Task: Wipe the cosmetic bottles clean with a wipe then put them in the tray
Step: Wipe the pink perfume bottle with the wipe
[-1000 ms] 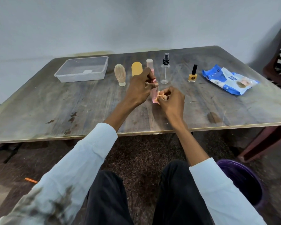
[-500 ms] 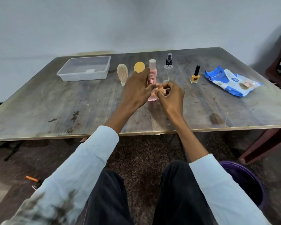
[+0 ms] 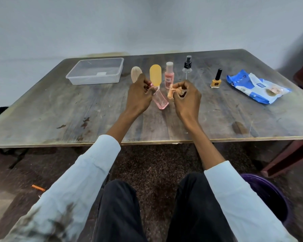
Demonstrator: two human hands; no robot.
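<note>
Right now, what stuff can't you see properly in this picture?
All in the head view:
- Cap end of the small pink bottle: covered by the left hand.
- Most of the orange wipe: bunched inside the right hand.
- Lower part of the clear spray bottle: behind the right hand.
- Base of the beige bottle: behind the left hand.
- Label print on the pink lotion bottle: too small to read.
</note>
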